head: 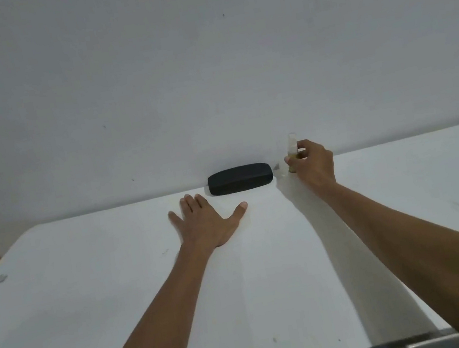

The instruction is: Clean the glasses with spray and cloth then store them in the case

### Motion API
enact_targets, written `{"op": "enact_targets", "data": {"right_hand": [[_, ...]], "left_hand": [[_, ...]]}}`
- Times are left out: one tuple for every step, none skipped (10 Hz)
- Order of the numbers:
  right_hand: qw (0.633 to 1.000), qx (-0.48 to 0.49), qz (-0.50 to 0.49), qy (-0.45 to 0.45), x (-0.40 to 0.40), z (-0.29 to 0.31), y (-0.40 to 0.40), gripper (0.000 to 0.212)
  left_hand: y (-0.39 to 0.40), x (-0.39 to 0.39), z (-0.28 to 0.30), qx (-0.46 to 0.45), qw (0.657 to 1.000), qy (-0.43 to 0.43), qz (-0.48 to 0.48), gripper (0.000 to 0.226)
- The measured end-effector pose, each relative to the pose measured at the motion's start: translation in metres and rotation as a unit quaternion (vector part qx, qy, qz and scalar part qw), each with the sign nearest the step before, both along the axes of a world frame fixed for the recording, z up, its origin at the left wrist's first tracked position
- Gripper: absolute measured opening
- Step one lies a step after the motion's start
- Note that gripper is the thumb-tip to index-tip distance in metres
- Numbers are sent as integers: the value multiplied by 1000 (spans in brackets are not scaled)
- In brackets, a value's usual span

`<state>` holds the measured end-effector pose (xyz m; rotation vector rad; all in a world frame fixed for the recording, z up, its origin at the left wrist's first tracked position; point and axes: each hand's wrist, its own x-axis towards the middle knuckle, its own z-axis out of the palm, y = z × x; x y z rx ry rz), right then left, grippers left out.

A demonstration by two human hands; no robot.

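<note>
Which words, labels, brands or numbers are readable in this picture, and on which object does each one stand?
None can be read.
Black case: plain surface, no visible text.
Spray bottle, held by the right hand: any label is too small and blurred to read.
White table: only small dark marks, no writing.

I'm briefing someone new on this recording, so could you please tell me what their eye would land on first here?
The black glasses case stands out most, lying closed at the far edge of the white table by the wall. Just right of it, the right hand grips a small clear spray bottle standing upright. The left hand rests flat on the table with fingers spread, in front of the case.
</note>
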<state>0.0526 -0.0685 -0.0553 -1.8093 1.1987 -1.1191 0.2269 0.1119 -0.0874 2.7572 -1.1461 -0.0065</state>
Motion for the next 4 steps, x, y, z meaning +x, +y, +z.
{"op": "enact_targets", "data": {"right_hand": [[1000, -4, -3, 2, 5, -5, -3, 26], [1000, 2, -9, 4, 8, -9, -6, 26], [999, 32, -2, 5, 6, -5, -3, 38], [998, 54, -13, 1, 1, -2, -1, 52]], "left_hand": [[0, -1, 1, 5, 1000, 3, -1, 134], [0, -2, 2, 13, 1000, 5, 1, 133], [2, -4, 4, 14, 1000, 4, 1, 133], [2, -4, 4, 12, 1000, 3, 7, 132]]}}
